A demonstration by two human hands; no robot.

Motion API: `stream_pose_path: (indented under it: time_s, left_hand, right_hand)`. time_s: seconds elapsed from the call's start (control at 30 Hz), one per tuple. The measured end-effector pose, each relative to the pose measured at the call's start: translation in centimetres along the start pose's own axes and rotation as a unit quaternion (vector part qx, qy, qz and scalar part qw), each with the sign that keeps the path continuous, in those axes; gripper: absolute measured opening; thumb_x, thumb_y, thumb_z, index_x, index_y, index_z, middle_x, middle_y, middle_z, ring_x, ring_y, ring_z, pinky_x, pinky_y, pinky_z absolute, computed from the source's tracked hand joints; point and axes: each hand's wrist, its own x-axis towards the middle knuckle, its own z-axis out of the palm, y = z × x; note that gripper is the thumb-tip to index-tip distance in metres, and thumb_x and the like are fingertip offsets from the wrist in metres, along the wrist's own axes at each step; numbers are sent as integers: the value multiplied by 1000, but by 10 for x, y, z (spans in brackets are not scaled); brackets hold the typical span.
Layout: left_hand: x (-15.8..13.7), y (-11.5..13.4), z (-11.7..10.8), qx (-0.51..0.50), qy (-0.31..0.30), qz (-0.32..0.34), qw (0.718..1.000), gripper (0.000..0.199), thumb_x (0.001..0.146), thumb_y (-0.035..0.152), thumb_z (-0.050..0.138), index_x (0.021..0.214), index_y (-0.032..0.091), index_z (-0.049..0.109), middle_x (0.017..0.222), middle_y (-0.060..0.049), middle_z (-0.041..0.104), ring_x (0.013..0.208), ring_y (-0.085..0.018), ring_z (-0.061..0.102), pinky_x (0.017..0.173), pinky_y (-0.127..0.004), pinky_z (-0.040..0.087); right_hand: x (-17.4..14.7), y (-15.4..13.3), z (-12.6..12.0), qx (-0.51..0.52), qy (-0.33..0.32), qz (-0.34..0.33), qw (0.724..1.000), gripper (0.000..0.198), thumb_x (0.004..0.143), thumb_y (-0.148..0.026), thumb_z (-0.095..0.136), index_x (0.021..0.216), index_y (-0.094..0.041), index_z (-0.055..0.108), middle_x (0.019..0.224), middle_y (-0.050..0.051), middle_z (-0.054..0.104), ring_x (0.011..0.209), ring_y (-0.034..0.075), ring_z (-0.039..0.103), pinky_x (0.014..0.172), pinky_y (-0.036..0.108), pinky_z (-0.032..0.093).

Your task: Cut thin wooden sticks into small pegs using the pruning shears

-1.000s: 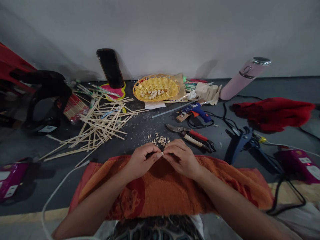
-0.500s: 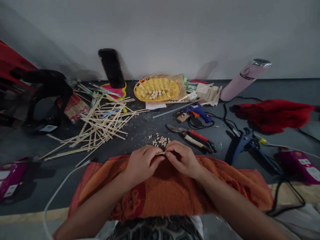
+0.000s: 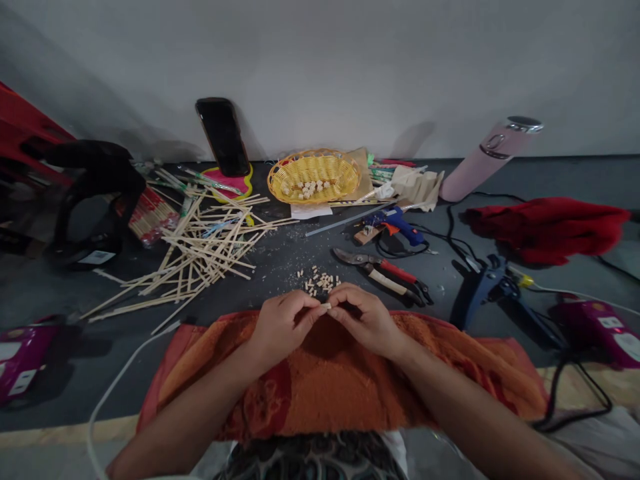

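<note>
Found at front centre, over the far edge of the orange towel (image 3: pixel 340 393): one small, pale wooden piece (image 3: pixel 327 306), largely hidden by fingertips. Gripped from one side between thumb and forefinger of the left hand (image 3: pixel 287 325), and from the other side likewise by the right hand (image 3: pixel 365 320); fingertips of both nearly meeting.

Just beyond the fingers, loose on the dark table (image 3: pixel 280 257): a scatter of short pegs (image 3: pixel 323 281), with fine debris around. To the right of these, a pruner (image 3: pixel 400 279) with one red and one pale handle, blades pointing left. Behind that, a blue glue gun (image 3: pixel 407 230) near a thin translucent rod (image 3: pixel 323 228).

Farther back, near the wall (image 3: pixel 320 73), a yellow wicker basket (image 3: pixel 314 165) containing a cluster of small pale blocks (image 3: pixel 313 189). To the left, a crisscrossed heap of sticks (image 3: pixel 210 250); behind the heap, a phone (image 3: pixel 225 137) propped upright. At far right, a pink flask (image 3: pixel 490 160), leaning in view, and a crumpled red cloth (image 3: pixel 550 230).
</note>
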Motion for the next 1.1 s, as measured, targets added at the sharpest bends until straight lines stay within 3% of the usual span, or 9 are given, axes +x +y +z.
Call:
stream_pose_path:
  time_s: [0.5, 0.8, 1.1]
  left_hand:
    - [-1, -3, 4, -54, 19, -30, 998, 13, 87, 31, 59, 82, 19, 64, 74, 1, 68, 67, -11, 61, 64, -21, 43]
    - [-2, -1, 2, -46, 2, -22, 999, 10, 88, 26, 55, 89, 20, 63, 77, 1, 67, 66, -11, 59, 63, -21, 42]
    - [0, 2, 2, -29, 5, -24, 999, 10, 87, 23, 55, 82, 19, 62, 71, 2, 65, 61, -9, 56, 60, -20, 39]
  right_hand:
    - [0, -2, 4, 38, -3, 48, 998, 6, 91, -21, 54, 90, -20, 60, 87, 2, 59, 82, 13, 55, 77, 26, 44]
    - [0, -2, 4, 47, 6, 70, 996, 8, 91, -24, 54, 89, -19, 60, 86, 1, 59, 81, 13, 55, 77, 25, 44]
    - [-1, 0, 4, 44, -1, 80, 996, 8, 92, -25, 54, 90, -20, 60, 88, 2, 59, 82, 13, 55, 78, 26, 44]
